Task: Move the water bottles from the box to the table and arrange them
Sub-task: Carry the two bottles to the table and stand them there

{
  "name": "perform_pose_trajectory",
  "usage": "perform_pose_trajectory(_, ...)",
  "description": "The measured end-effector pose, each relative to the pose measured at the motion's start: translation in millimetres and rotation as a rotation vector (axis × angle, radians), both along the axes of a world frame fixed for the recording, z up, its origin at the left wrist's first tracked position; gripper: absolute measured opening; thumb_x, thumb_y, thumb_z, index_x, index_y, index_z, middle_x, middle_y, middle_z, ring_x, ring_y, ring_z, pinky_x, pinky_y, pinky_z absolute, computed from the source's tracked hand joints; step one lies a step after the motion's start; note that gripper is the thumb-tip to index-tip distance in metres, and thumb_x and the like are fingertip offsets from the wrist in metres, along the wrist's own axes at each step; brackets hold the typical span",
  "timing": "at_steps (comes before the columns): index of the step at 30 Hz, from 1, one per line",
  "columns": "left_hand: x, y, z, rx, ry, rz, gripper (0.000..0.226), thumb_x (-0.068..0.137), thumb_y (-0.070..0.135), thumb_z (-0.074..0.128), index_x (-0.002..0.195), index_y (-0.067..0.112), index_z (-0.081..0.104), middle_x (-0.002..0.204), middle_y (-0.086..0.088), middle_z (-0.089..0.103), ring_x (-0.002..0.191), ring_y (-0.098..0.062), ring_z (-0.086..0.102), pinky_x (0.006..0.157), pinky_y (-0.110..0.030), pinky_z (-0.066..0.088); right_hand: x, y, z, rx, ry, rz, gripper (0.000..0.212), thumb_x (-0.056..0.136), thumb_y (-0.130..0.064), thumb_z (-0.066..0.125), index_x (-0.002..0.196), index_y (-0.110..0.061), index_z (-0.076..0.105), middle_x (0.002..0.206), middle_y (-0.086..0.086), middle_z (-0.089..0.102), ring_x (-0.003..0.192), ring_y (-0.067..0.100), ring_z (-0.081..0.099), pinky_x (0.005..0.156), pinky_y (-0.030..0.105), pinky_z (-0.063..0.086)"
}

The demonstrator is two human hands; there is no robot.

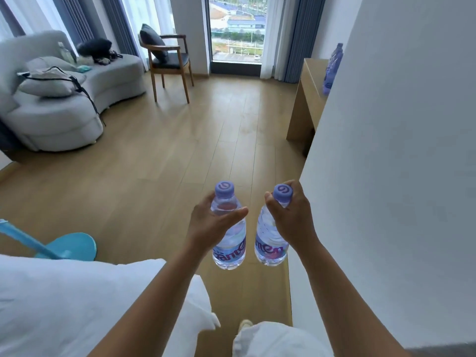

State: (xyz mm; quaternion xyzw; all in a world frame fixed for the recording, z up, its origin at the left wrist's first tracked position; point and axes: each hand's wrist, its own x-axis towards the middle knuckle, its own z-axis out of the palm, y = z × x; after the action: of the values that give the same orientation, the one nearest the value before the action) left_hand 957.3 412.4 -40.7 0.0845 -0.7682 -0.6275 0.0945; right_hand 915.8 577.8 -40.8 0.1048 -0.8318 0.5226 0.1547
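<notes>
A person carries two clear plastic water bottles upright over a wooden floor (154, 163), one in each bare hand, as seen from a head-worn camera. The left hand (210, 222) wraps its fingers and thumb round the upper body of the left bottle (229, 243), just below its purple cap, with the thumb lying across the front. The right hand (292, 215) grips the right bottle (269, 246) at its neck, fingers curled round just under the purple cap. The two bottles hang side by side, near each other but not touching, each showing a purple and blue label near its base. Ahead and to the right, past the edge of a white wall (399, 150), a light wooden table (306, 99) stands by the curtains, with more purple-tinted bottles (332, 68) standing on it, partly hidden by the wall. Across the room sit a grey curved sofa (77, 99) with cushions and a bag on it, and a wooden armchair (170, 63) beside a tall window (237, 29). White bedding (64, 300) fills the lower left, next to a turquoise round object (72, 246) on the floor.
</notes>
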Motion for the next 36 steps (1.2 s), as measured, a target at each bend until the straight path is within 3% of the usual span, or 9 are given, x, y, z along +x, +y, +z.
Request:
perform_pose_trajectory(14,-287,-51,0,0.054,-0.011,-0.011,0.022,0.070,0.018,0.081,0.081,0.027,0.064,0.072,0.016,0.071,0.065,0.004,0.066,0.056,-0.005,0.045,-280,-43,-5,-0.022,-0.014,-0.065,0.022,0.084,-0.016,0.066,0.089,-0.013,0.045,0.071,-0.016,0.047,0.060,0.005,0.054,0.058,0.001,0.041)
perform_pose_trajectory(19,-406,-77,-4,0.058,-0.012,-0.101,0.023,0.070,0.020,0.083,0.082,0.026,0.064,0.078,0.009,0.072,0.074,-0.001,0.068,0.059,-0.005,0.046,-383,-71,-7,-0.067,-0.004,-0.144,0.020,0.078,-0.034,0.058,0.083,-0.023,0.042,0.069,-0.011,0.049,0.063,0.005,0.056,0.056,0.004,0.043)
perform_pose_trajectory(22,-479,-95,1,0.038,-0.004,-0.173,0.027,0.067,0.023,0.084,0.085,0.028,0.064,0.079,0.009,0.073,0.076,-0.004,0.070,0.064,-0.011,0.050,-445,-84,-4,-0.071,0.003,-0.186,0.020,0.082,-0.028,0.062,0.081,-0.023,0.042,0.069,-0.007,0.050,0.061,0.009,0.053,0.056,0.006,0.044)
perform_pose_trajectory(25,-542,-105,9,0.034,-0.002,-0.227,0.032,0.060,0.034,0.081,0.086,0.028,0.064,0.079,0.008,0.072,0.078,-0.005,0.070,0.072,-0.022,0.053,-495,-90,2,-0.083,0.021,-0.229,0.022,0.082,-0.025,0.062,0.077,-0.028,0.040,0.066,-0.008,0.050,0.059,0.003,0.053,0.056,0.005,0.042)
perform_pose_trajectory(28,-596,-108,10,0.011,0.003,-0.283,0.033,0.064,0.027,0.085,0.090,0.027,0.064,0.082,0.006,0.073,0.080,-0.007,0.070,0.074,-0.024,0.053,-536,-89,4,-0.068,0.050,-0.290,0.029,0.085,-0.016,0.065,0.077,-0.027,0.039,0.065,-0.009,0.049,0.058,-0.004,0.053,0.055,0.003,0.040)
perform_pose_trajectory(33,-678,-98,4,0.001,0.010,-0.380,0.027,0.067,0.024,0.083,0.088,0.027,0.064,0.076,0.010,0.072,0.075,-0.002,0.069,0.063,-0.010,0.050,-604,-81,-3,-0.084,0.093,-0.449,0.033,0.085,-0.011,0.065,0.076,-0.028,0.038,0.065,-0.008,0.049,0.058,-0.005,0.052,0.055,0.003,0.040)
perform_pose_trajectory(36,-729,-81,0,-0.010,0.009,-0.416,0.025,0.068,0.024,0.083,0.084,0.025,0.064,0.074,0.009,0.071,0.073,-0.005,0.069,0.061,-0.009,0.048,-652,-70,-7,-0.083,0.108,-0.498,0.035,0.084,-0.009,0.066,0.075,-0.027,0.037,0.064,-0.008,0.048,0.057,-0.006,0.051,0.054,0.002,0.038)
